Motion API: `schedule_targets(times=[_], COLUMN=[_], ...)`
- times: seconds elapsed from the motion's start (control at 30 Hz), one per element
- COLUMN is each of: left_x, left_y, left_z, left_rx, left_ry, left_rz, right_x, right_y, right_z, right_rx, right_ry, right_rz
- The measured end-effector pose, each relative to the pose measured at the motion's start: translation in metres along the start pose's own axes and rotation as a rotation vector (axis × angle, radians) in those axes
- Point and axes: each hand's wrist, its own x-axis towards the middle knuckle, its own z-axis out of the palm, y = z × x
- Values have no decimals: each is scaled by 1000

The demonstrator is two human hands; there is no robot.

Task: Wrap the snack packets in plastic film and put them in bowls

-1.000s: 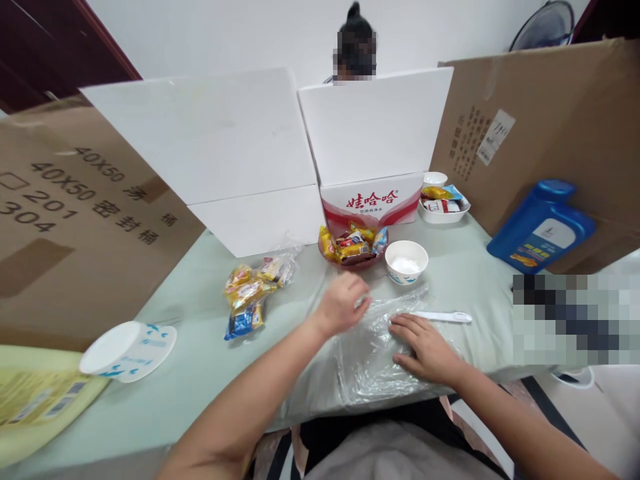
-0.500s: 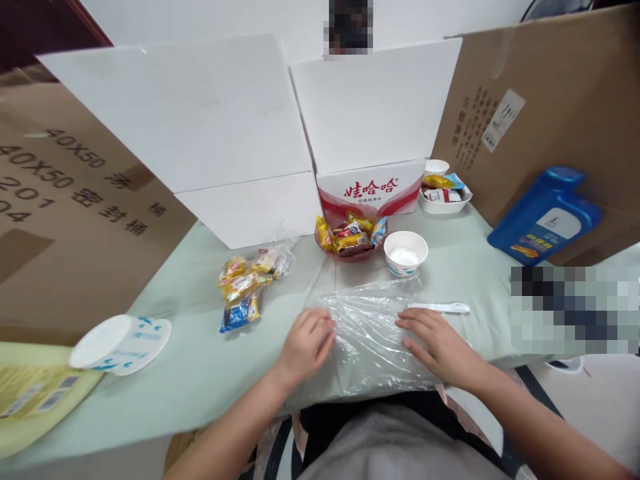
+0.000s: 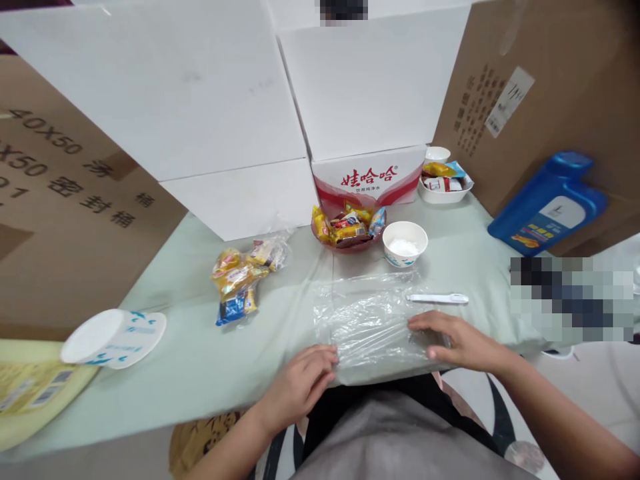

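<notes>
A clear plastic bag [image 3: 365, 330] lies flat and wrinkled on the pale green cloth. My left hand [image 3: 303, 377] rests at its lower left edge, fingers loosely curved with the thumb a little apart, holding nothing visible. Over the bag's right edge is my right hand [image 3: 460, 340], thumb and fingers spread and nothing between them. Just beyond that hand lies a white plastic utensil [image 3: 440, 299], perhaps a folded knife. Behind the bag stand a paper bowl [image 3: 404, 245] with white contents and a reddish bowl [image 3: 343, 245] of wrapped snacks.
Bagged snacks [image 3: 237, 277] lie to the left, with a tipped paper bowl [image 3: 120, 337] beyond them. A blue bottle [image 3: 550, 207] leans at the right. A white dish [image 3: 445, 193] holds more packets. White boxes [image 3: 370, 100] and brown cartons [image 3: 60, 193] wall the table.
My left hand has moved down the bag's left side towards its near corner. My right hand has shifted outward to the right edge, and the view has tilted down slightly.
</notes>
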Motion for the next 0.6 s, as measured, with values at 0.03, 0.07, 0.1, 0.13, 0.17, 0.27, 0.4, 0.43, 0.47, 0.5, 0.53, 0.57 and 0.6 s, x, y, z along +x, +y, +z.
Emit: schedule_targets(times=[0.03,0.07,0.1,0.13,0.17,0.27,0.4,0.43,0.47,0.5,0.53,0.57,0.6], left_x=[-1,-2,-2,-2,-1,-2,-1,0,2,4,5,7,8], left_y=[-1,-1,-2,-3,-3,-3,-3,-4,-5,-6,-8,-9,-10], left_z=[0,2,4,6,8,9,3,3,2,2,2,3,3], left_rx=[-10,-17,-23,-29,-35,-73,-271,-344,-406,-449,-473,-485,-493], left_ry=[19,37,56,79,102,184,300,329,359,391,415,429,426], left_rz=[-6,-10,-11,-13,-18,-80,-335,-411,-481,-544,-597,-640,-674], right_x=[-4,-8,-12,-15,-19,-27,-30,-28,-25,-21,-17,-12,-8], right_y=[2,3,5,5,6,3,-2,-3,-4,-4,-4,-4,-3], right_z=[1,3,6,10,14,22,24,25,26,28,31,35,39], right_rx=[-23,-58,-100,-140,-168,-126,186,265,332,381,412,426,425], right_ry=[-43,-73,-88,-81,-55,81,155,162,179,212,258,305,343], right_rz=[-41,-76,-101,-114,-119,-126,14,86,155,215,262,301,333])
